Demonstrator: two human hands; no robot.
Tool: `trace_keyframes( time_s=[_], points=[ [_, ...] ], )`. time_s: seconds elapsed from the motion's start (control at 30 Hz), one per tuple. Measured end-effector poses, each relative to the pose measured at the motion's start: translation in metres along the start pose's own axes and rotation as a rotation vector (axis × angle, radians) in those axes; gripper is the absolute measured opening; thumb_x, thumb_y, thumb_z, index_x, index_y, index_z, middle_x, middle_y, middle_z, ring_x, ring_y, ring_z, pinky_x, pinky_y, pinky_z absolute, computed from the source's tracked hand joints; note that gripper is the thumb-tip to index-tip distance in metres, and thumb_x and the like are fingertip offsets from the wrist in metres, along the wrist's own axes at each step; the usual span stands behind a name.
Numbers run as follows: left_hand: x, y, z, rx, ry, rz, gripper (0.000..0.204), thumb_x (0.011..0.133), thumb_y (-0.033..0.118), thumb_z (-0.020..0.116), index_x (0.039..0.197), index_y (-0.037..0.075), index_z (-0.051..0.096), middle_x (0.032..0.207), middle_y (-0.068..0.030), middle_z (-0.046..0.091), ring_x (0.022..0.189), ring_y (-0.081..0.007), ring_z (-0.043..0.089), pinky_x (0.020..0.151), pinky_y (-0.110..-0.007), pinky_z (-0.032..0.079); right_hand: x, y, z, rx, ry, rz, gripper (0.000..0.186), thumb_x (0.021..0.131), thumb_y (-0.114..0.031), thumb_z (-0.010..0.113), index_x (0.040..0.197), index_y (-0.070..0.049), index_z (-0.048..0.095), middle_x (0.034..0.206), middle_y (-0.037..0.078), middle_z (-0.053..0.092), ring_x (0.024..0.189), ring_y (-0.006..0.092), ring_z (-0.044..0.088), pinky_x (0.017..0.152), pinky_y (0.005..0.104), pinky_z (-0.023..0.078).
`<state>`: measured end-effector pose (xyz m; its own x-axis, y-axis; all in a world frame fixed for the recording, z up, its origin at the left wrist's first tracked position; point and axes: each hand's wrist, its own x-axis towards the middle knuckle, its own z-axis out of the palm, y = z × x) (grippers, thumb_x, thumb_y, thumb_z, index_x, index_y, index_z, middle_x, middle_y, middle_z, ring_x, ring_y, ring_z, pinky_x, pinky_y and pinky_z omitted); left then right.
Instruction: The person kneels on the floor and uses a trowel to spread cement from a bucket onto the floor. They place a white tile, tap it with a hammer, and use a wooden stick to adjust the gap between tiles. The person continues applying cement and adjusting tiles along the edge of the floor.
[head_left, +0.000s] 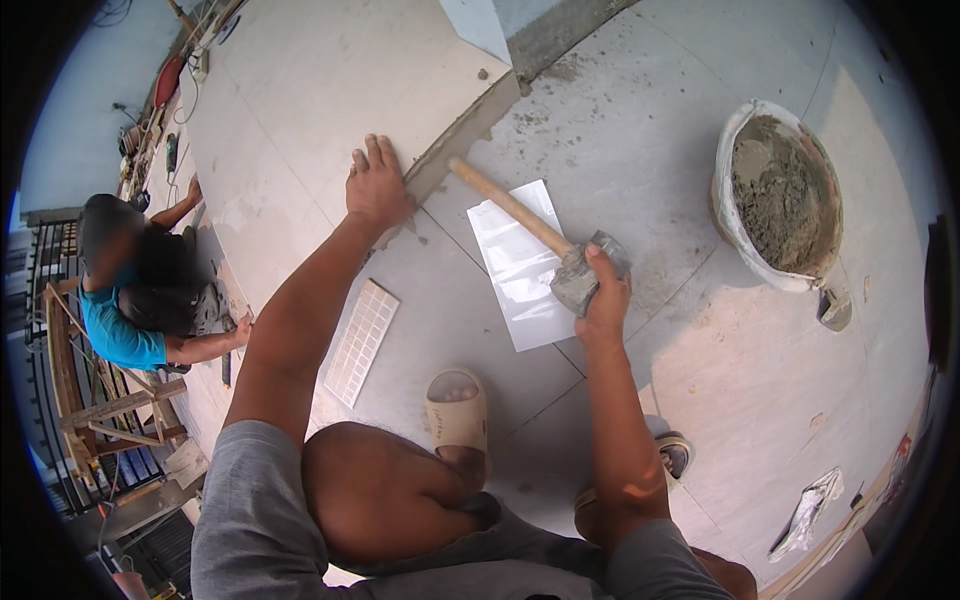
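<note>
The right hand, the nearer one, grips the mallet by its head, over the white sheet. From there the mallet's long axis slants forward and leftward, its handle's bare end pointing toward the edge of the tile. Left of that end, and apart from it, the left hand lies flat on the tile, fingers slightly spread, grasping nothing.

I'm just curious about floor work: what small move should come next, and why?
Perhaps gently tap the large pale tile with the wooden handle of the mallet: the right hand grips the mallet by its head, the handle's free end points toward the tile's edge, and the left hand rests at that edge.
</note>
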<state>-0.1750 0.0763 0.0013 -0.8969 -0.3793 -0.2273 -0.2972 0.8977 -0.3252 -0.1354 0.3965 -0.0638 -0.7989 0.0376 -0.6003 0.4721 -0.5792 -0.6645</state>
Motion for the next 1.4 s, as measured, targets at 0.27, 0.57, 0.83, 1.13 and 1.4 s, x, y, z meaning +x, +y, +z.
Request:
trace_keyframes(
  time_s=[0.27, 0.57, 0.83, 1.13, 1.4],
  points=[
    [0.003, 0.000, 0.006, -0.014, 0.040, 0.011, 0.103, 0.073, 0.030, 0.076, 0.148, -0.005, 0.014, 0.154, -0.0260, 0.021, 0.138, -0.0462, 0.031, 0.111, -0.042, 0.036, 0.006, -0.004, 0.006, 0.112, -0.016, 0.058, 0.026, 0.083, -0.019, 0.070, 0.101, -0.004, 0.058, 0.085, 0.009, 0.061, 0.069, 0.0223, 0.063, 0.060, 0.0379, 0.056],
    [-0.001, 0.001, 0.008, -0.023, 0.033, -0.008, 0.100, 0.075, 0.026, 0.074, 0.149, -0.005, 0.014, 0.154, -0.0265, 0.022, 0.138, -0.0462, 0.031, 0.112, -0.042, 0.036, -0.001, -0.010, 0.015, 0.130, 0.020, 0.075, 0.031, 0.081, -0.018, 0.070, 0.102, 0.001, 0.057, 0.080, 0.011, 0.059, 0.065, 0.0221, 0.062, 0.056, 0.0338, 0.055],
    [0.000, 0.001, 0.001, -0.041, -0.003, -0.025, 0.101, 0.074, 0.026, 0.075, 0.149, -0.004, 0.014, 0.155, -0.0255, 0.021, 0.140, -0.0443, 0.030, 0.111, -0.041, 0.037, 0.007, 0.001, 0.002, 0.097, -0.009, 0.056, 0.027, 0.084, -0.022, 0.069, 0.099, -0.003, 0.058, 0.085, 0.011, 0.061, 0.072, 0.0226, 0.063, 0.062, 0.0378, 0.056],
    [0.000, 0.002, 0.005, -0.005, 0.026, -0.023, 0.102, 0.074, 0.028, 0.077, 0.149, -0.003, 0.015, 0.155, -0.0231, 0.022, 0.139, -0.0433, 0.032, 0.109, -0.041, 0.040, 0.012, 0.001, 0.000, 0.076, -0.058, 0.071, 0.026, 0.083, -0.021, 0.070, 0.099, -0.003, 0.058, 0.084, 0.010, 0.061, 0.070, 0.0231, 0.063, 0.063, 0.0375, 0.057],
    [0.006, -0.001, 0.001, -0.026, 0.023, -0.009, 0.104, 0.073, 0.030, 0.079, 0.149, -0.002, 0.016, 0.155, -0.0227, 0.022, 0.139, -0.0422, 0.032, 0.107, -0.041, 0.042, 0.005, -0.006, -0.003, 0.143, -0.081, 0.099, 0.027, 0.083, -0.021, 0.070, 0.101, -0.003, 0.059, 0.085, 0.010, 0.060, 0.072, 0.0230, 0.063, 0.064, 0.0382, 0.057]
  ],
)
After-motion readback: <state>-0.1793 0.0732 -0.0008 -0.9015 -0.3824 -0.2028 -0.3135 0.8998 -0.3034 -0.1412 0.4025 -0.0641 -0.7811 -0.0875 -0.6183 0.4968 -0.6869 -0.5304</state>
